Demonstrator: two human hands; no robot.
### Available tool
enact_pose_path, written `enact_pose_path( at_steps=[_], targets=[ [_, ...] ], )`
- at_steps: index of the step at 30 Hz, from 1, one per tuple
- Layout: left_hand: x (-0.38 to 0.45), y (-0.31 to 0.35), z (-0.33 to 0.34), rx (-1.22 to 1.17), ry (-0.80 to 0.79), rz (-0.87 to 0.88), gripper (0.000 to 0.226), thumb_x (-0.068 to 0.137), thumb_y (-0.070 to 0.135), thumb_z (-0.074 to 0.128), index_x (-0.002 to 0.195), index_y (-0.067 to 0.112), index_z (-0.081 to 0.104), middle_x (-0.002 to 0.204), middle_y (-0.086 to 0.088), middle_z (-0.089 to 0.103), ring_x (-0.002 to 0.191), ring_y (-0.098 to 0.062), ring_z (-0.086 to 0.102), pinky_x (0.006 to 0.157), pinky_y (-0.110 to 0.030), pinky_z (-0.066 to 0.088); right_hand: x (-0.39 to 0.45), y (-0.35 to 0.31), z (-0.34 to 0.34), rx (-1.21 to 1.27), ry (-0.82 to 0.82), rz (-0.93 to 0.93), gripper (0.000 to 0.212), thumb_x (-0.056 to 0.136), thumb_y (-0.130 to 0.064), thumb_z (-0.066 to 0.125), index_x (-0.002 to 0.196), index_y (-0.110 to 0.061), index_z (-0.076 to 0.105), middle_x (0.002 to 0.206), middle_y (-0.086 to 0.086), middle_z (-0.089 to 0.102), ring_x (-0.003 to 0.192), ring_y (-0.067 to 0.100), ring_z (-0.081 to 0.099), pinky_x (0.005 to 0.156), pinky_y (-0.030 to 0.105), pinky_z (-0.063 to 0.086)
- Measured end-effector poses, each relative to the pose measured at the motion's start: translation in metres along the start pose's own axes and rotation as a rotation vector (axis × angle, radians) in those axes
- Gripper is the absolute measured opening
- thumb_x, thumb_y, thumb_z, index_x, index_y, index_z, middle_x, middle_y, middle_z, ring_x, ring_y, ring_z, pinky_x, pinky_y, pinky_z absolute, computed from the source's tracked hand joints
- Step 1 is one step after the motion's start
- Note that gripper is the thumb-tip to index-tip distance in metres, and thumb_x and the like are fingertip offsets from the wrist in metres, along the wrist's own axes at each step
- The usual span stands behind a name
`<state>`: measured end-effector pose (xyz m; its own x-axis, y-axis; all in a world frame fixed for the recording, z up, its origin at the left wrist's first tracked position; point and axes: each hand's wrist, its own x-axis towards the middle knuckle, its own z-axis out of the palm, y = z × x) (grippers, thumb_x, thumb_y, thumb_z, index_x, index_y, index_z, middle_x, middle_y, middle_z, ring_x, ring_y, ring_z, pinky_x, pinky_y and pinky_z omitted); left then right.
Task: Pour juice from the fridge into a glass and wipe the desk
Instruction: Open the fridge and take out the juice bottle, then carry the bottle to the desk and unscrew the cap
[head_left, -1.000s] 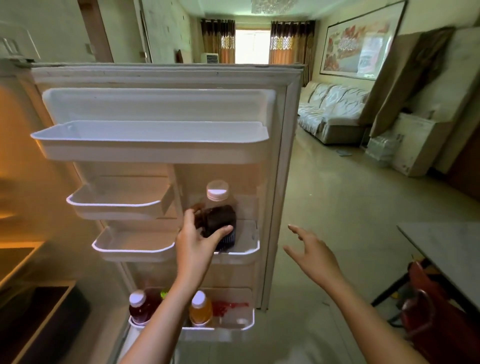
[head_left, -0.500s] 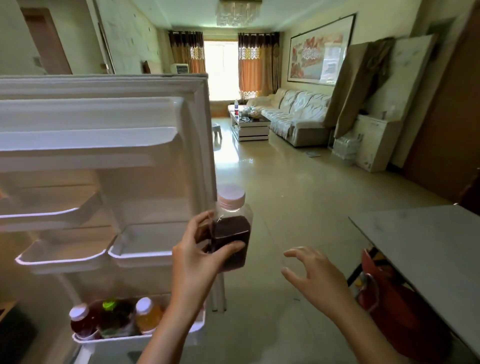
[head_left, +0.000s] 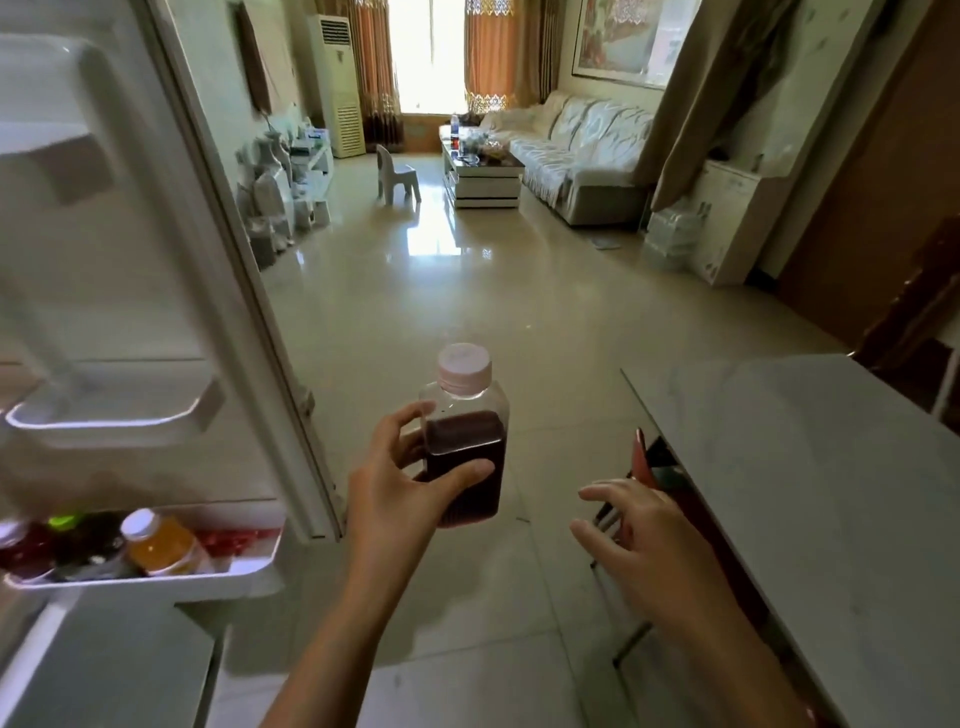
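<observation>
My left hand (head_left: 400, 483) grips a clear square juice bottle (head_left: 465, 447) with dark purple juice and a pale pink cap, held upright over the floor, clear of the open fridge door (head_left: 171, 291) on the left. My right hand (head_left: 639, 540) hovers with fingers spread and nothing in it, to the right of the bottle, near the edge of the grey marble desk (head_left: 821, 493). No glass is in view.
The door's bottom shelf (head_left: 156, 577) holds an orange juice bottle (head_left: 161, 543) and darker bottles. A red chair (head_left: 649, 467) is tucked under the desk. Tiled floor runs ahead to a sofa (head_left: 582, 156), coffee table (head_left: 483, 176) and small stool (head_left: 397, 176).
My left hand lifted the dark juice bottle out of the door shelf and carried it right, away from the fridge. The view swung right toward the desk; my right hand dropped lower.
</observation>
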<state>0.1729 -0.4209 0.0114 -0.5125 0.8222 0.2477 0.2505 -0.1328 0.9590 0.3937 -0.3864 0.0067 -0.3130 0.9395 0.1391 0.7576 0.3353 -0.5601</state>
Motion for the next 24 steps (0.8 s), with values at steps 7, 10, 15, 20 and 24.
enact_pose_path(
  at_steps=[7,10,15,20,24],
  targets=[
    [0.036,-0.014,0.035,0.035,-0.034,-0.035,0.073,0.051,0.03,0.088,0.117,0.03,0.056,0.101,0.016,0.067,0.093,0.009,0.061,0.068,-0.007,0.048,0.054,0.029,0.001,0.046,0.002,0.013,0.032,0.082,-0.047,0.058,0.112,-0.036,0.059,0.12,-0.021,0.056,0.117,0.002,0.045,0.098,0.033,0.043],
    [0.073,-0.026,0.051,0.009,-0.027,-0.057,0.074,0.046,0.035,0.086,0.114,0.031,0.057,0.1,0.012,0.069,0.095,0.005,0.063,0.07,-0.011,0.051,0.096,0.035,0.006,0.039,-0.033,0.0,0.033,0.082,-0.048,0.057,0.114,-0.037,0.057,0.122,-0.021,0.054,0.119,0.001,0.044,0.101,0.032,0.041],
    [0.143,-0.037,0.078,-0.029,0.006,-0.057,0.065,0.053,0.014,0.089,0.109,0.029,0.059,0.097,0.011,0.068,0.092,0.005,0.063,0.067,-0.007,0.048,0.174,0.035,-0.002,-0.062,-0.044,-0.041,0.033,0.083,-0.049,0.055,0.115,-0.038,0.056,0.125,-0.021,0.054,0.118,0.002,0.045,0.099,0.036,0.041],
    [0.201,-0.043,0.089,-0.061,0.025,-0.047,0.064,0.055,0.009,0.088,0.107,0.031,0.058,0.096,0.013,0.068,0.091,0.005,0.064,0.067,-0.01,0.05,0.237,0.027,-0.002,-0.08,-0.032,-0.084,0.034,0.085,-0.047,0.055,0.117,-0.038,0.055,0.126,-0.022,0.051,0.119,-0.001,0.041,0.098,0.028,0.039],
    [0.233,-0.057,0.083,-0.059,0.128,-0.096,0.068,0.051,0.015,0.089,0.109,0.032,0.059,0.098,0.009,0.07,0.095,-0.001,0.064,0.069,-0.008,0.049,0.29,0.02,0.014,-0.065,-0.123,-0.155,0.034,0.084,-0.048,0.056,0.117,-0.038,0.055,0.128,-0.021,0.052,0.12,0.001,0.041,0.1,0.029,0.039]
  ],
)
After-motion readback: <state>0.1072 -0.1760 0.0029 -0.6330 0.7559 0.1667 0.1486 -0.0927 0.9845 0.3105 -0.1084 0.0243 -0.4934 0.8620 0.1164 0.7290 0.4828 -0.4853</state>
